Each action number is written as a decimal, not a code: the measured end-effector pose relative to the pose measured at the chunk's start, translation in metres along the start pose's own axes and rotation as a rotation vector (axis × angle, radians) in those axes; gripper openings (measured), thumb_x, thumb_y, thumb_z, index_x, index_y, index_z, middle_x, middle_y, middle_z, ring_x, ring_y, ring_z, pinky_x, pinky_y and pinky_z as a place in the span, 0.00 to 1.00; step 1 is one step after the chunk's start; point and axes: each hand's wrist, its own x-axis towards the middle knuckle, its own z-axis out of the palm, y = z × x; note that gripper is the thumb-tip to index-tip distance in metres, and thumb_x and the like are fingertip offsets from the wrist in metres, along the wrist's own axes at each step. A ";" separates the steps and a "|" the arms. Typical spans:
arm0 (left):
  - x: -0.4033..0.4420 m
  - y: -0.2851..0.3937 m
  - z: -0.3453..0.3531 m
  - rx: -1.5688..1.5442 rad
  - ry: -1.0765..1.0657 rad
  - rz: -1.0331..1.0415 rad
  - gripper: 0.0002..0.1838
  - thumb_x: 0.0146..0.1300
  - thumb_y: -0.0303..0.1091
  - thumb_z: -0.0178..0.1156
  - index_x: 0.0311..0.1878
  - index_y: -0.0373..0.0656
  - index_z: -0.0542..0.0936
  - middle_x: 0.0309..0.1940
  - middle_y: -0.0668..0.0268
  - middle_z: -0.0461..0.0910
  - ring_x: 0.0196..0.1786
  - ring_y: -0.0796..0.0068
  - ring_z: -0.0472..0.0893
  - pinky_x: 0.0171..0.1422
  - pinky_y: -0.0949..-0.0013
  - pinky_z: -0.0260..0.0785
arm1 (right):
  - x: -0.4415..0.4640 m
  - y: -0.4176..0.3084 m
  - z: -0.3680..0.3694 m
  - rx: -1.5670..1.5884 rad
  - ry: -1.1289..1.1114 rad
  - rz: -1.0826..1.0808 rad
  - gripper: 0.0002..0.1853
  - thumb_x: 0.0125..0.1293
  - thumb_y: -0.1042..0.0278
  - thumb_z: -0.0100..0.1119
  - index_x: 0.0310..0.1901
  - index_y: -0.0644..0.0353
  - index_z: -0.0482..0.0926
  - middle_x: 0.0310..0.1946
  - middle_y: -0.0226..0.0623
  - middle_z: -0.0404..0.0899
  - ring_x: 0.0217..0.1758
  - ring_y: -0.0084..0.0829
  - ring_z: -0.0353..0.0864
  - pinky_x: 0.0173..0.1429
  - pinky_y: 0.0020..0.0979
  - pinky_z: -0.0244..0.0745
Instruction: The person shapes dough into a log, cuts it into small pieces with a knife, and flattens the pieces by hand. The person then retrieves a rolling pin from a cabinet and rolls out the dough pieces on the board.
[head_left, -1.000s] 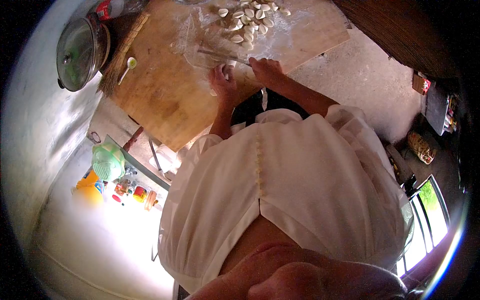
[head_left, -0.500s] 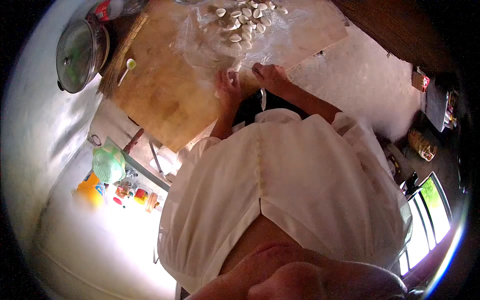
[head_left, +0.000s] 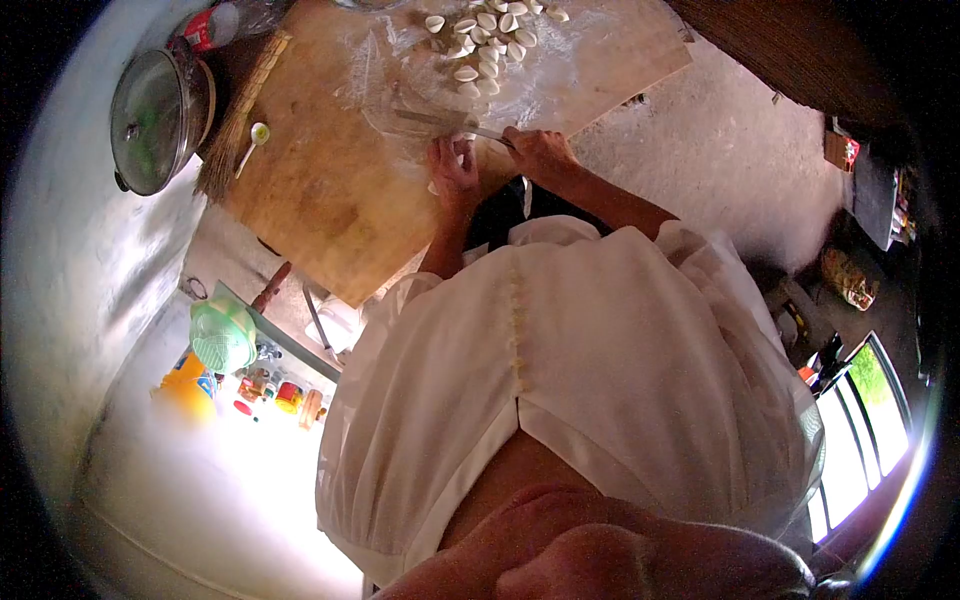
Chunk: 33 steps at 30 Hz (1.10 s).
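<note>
In my right hand (head_left: pixel 541 154) is a knife (head_left: pixel 485 132), its handle gripped in closed fingers. The blade points left across the floury board (head_left: pixel 330 190), just beyond my left hand (head_left: pixel 455 172). My left fingers are curled round a piece of white dough (head_left: pixel 460 160), mostly hidden by them. Farther up the board lies a loose heap of small cut dough pieces (head_left: pixel 489 50), with white flour (head_left: pixel 380 70) smeared around them.
Left of the board stand a lidded pot (head_left: pixel 150 125) and a straw broom (head_left: pixel 235 130). A white spoon (head_left: pixel 253 145) lies near the board's left edge. Lower left, a green basket (head_left: pixel 222 335) sits beside an orange container (head_left: pixel 187 385) and several jars.
The knife blade, barely visible before, now shows stretched out to the left beyond my left hand. My hands stay in nearly the same place, and the whole view has shifted slightly.
</note>
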 end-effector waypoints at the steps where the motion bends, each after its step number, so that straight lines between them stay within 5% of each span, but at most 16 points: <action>1: 0.001 0.004 -0.003 0.014 -0.001 0.007 0.14 0.67 0.34 0.61 0.52 0.39 0.76 0.42 0.54 0.80 0.47 0.51 0.79 0.56 0.50 0.70 | 0.000 -0.001 0.000 -0.015 -0.008 0.003 0.09 0.70 0.62 0.54 0.44 0.57 0.76 0.27 0.52 0.82 0.33 0.54 0.86 0.38 0.54 0.80; 9: -0.002 0.003 -0.001 0.134 0.099 0.173 0.16 0.61 0.26 0.61 0.52 0.39 0.76 0.46 0.52 0.77 0.50 0.47 0.73 0.55 0.47 0.67 | 0.010 -0.009 0.006 -0.075 -0.013 0.042 0.09 0.69 0.63 0.53 0.44 0.58 0.75 0.28 0.52 0.83 0.35 0.55 0.86 0.38 0.56 0.79; 20: -0.001 0.010 -0.019 0.179 0.123 -0.151 0.17 0.66 0.35 0.58 0.54 0.36 0.76 0.44 0.48 0.77 0.49 0.43 0.75 0.57 0.46 0.66 | 0.016 0.020 0.036 0.078 0.260 -0.140 0.10 0.72 0.60 0.54 0.47 0.56 0.78 0.31 0.51 0.84 0.35 0.56 0.84 0.40 0.57 0.77; 22: -0.003 -0.006 -0.011 0.184 0.137 -0.116 0.17 0.66 0.35 0.59 0.54 0.36 0.76 0.44 0.48 0.77 0.50 0.43 0.75 0.57 0.46 0.66 | 0.011 -0.005 0.007 0.107 -0.007 0.045 0.12 0.74 0.56 0.52 0.48 0.53 0.78 0.32 0.50 0.84 0.37 0.54 0.85 0.42 0.56 0.78; 33: -0.002 -0.016 -0.012 0.076 0.121 -0.092 0.15 0.64 0.30 0.61 0.52 0.36 0.76 0.43 0.50 0.77 0.49 0.45 0.75 0.55 0.47 0.66 | 0.010 -0.014 0.012 -0.003 -0.046 -0.017 0.13 0.73 0.54 0.52 0.48 0.54 0.78 0.31 0.49 0.84 0.38 0.53 0.86 0.42 0.53 0.79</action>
